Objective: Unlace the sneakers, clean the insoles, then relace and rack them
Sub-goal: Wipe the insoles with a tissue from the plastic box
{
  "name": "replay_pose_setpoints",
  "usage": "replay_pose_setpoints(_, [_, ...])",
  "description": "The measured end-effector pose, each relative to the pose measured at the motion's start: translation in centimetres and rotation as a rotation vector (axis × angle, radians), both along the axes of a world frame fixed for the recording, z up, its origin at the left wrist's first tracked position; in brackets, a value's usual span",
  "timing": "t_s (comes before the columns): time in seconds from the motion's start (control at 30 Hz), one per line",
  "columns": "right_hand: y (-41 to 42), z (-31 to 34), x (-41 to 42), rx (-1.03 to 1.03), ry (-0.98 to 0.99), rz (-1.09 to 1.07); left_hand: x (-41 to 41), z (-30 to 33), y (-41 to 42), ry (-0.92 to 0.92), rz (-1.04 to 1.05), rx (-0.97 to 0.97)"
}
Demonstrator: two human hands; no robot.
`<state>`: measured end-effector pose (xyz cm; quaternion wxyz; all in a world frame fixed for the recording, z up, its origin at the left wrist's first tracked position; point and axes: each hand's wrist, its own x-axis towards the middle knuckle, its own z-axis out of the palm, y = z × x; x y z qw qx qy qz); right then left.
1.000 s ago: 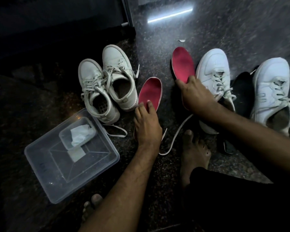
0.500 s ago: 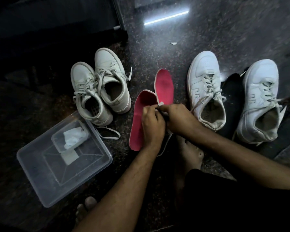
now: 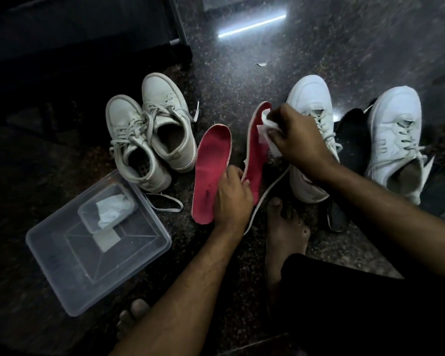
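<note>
So the person's sitting on a dark speckled stone floor [image 3: 242, 80] with two flat red foam insoles out in the middle of the shot. The left hand [image 3: 231, 199] has its fingers curled around the heel end of the right-side red insole [image 3: 256, 150], propping it up on edge, and it also lies over the heel part of the other red insole [image 3: 211, 170], which rests flat on the floor. The right hand [image 3: 297, 140] is bunched around a crumpled white wipe [image 3: 266, 129] and presses it against the toe half of the propped insole.

At about 10 o'clock from the insoles there's a pair of worn off-white lace-up sneakers [image 3: 149, 134], side by side and touching, laces loose. Over at 2 to 3 o'clock sit two cleaner white leather sneakers [image 3: 393, 140], apart from each other, with something dark between them, maybe a black insole, hard to say in this light. A loose white shoelace [image 3: 267, 194] snakes along the floor just beside the propped insole, near a bare foot [image 3: 285, 227].

Down at 8 o'clock is a clear rectangular plastic box [image 3: 98, 253] with a smaller clear tub inside holding another scrunched white wipe [image 3: 111, 208].
</note>
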<state>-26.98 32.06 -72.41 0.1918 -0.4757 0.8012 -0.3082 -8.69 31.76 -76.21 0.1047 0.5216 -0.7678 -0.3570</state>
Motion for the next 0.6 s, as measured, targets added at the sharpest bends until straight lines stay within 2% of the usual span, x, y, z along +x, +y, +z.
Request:
replay_pose_setpoints(0.13, [-1.1, -1.0, 0.6, 0.147, 0.222, 0.220, 0.5, 0.4, -0.3, 0.003, 0.100, 0.175])
replay_pose_setpoints(0.23, [-1.2, -2.6, 2.7, 0.245, 0.389, 0.424, 1.5, -0.3, -0.7, -0.026, 0.082, 0.235])
replay_pose_setpoints(0.37, [0.4, -4.4, 4.4, 0.228, 0.394, 0.547, 3.0, -0.2, -1.1, -0.010, 0.020, 0.210])
replay_pose_setpoints(0.47, [0.8, -4.8, 4.4, 0.204, 0.340, 0.562, 3.6, 0.0, -1.4, -0.135, -0.150, 0.169])
replay_pose_setpoints(0.6, [0.2, -3.8, 4.9, 0.246, 0.339, 0.642, 4.1, 0.0, -1.7, -0.169, -0.196, 0.191])
